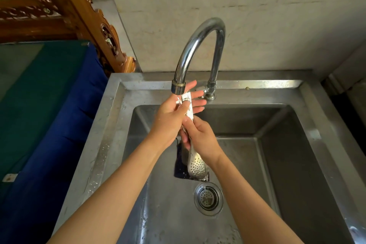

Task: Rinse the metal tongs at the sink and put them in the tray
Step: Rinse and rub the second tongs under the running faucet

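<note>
Over steel sink [111,109] by plaster wall [277,16], both hands' fingers [198,97] gripping tongs [195,161]

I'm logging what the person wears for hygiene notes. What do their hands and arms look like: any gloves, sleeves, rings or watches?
Both arms are bare as far up as the picture shows, with no sleeves in view. The left hand and the right hand wear no gloves. No watch or bracelet shows at either wrist, and no rings show on the fingers that are visible.

Shiny metal tongs [195,161] with perforated tips; brushed, water-spotted steel sink [309,130]. Glossy chrome faucet [200,45]. Carved, varnished wood frame [93,22]; matt blue cloth [59,125].
</note>
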Action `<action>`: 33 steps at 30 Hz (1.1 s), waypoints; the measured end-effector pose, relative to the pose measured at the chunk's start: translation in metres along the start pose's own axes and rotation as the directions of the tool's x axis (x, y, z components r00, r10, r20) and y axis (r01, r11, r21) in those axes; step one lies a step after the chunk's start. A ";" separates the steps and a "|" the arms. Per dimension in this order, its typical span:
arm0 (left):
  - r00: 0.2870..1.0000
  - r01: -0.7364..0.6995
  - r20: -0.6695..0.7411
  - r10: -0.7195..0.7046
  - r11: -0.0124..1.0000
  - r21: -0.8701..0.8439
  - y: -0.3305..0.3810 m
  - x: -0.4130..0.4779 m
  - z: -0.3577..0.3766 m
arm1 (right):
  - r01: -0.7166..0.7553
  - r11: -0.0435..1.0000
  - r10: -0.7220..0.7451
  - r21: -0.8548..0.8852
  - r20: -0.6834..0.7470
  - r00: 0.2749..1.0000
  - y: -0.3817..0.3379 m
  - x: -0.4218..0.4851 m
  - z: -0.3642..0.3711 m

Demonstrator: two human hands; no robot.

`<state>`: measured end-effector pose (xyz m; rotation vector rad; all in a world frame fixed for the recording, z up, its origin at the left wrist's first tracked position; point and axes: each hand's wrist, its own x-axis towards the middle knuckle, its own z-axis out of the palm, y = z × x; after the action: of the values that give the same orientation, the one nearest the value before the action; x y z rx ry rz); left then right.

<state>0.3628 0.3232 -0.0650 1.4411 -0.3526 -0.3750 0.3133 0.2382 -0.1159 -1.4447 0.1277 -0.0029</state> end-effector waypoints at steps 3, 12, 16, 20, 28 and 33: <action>0.995 -0.029 -0.096 0.032 0.999 0.029 0.000 -0.002 0.001 | -0.034 0.999 0.034 -0.018 -0.010 0.999 0.000 0.003 0.005; 0.949 -0.080 -0.309 0.068 0.996 -0.026 0.012 0.026 -0.005 | -0.063 0.991 0.077 -0.115 0.122 0.990 -0.001 -0.003 -0.012; 0.921 -0.082 -0.387 0.038 0.992 -0.098 0.015 0.030 -0.024 | -0.223 0.974 0.225 -0.044 0.333 0.915 0.002 -0.014 -0.034; 0.865 -0.101 -0.495 -0.085 0.936 -0.337 0.018 0.030 -0.047 | -0.320 0.942 0.275 0.099 0.319 0.907 0.006 -0.025 -0.049; 0.838 -0.101 -0.534 -0.116 0.927 -0.361 -0.002 0.011 -0.031 | -0.175 0.984 0.176 0.024 -0.066 0.982 -0.006 0.000 -0.020; 0.851 -0.050 -0.519 -0.084 0.970 -0.238 -0.018 0.001 -0.004 | -0.145 0.950 0.122 0.276 0.100 0.988 0.005 -0.008 -0.009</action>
<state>0.3651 0.3242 -0.0834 1.2439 0.1521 -0.0209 0.3038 0.2310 -0.1213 -1.1462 0.1516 0.1439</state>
